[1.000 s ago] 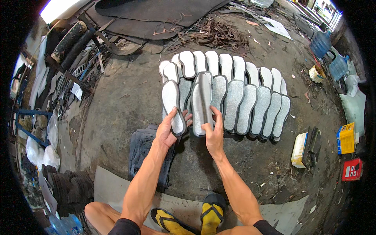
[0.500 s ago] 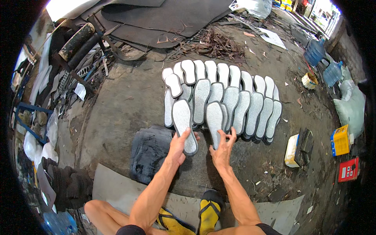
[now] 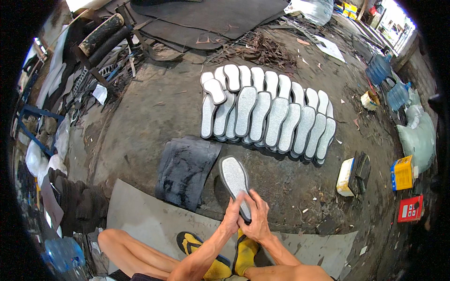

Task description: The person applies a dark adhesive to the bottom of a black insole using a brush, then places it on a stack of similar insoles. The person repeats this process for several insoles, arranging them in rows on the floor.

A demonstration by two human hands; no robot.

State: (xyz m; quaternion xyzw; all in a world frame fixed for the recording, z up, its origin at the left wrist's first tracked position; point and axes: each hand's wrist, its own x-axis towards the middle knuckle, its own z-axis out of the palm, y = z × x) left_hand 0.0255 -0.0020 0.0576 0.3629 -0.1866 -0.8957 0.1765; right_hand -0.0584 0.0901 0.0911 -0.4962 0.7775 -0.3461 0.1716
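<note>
A shoe sole [image 3: 234, 175] with a light grey, fuzzy top and dark edge is held up just in front of my body, tilted. At its lower end my left hand [image 3: 231, 216] grips the left side. Opposite it, my right hand [image 3: 257, 218] closes round the right side, fingers across the top. A thick dark rim shows along the right; whether a second sole lies beneath, I cannot tell. Beyond my hands, several similar soles [image 3: 276, 124] lie overlapping in two rows on the floor, with one small sole [image 3: 215, 91] on top at the left.
Dark flat sheets [image 3: 185, 171] lie left of my hands. A grey mat [image 3: 140, 210] stretches under my feet. On the right are a white-and-yellow container [image 3: 346, 178], a yellow box [image 3: 402, 172] and a red box [image 3: 410, 209]. Brown scraps [image 3: 265, 54] are heaped beyond the rows.
My hands, earlier apart with a sole in each, have come together nearer my body on what shows as one sole. The view has shifted slightly.
</note>
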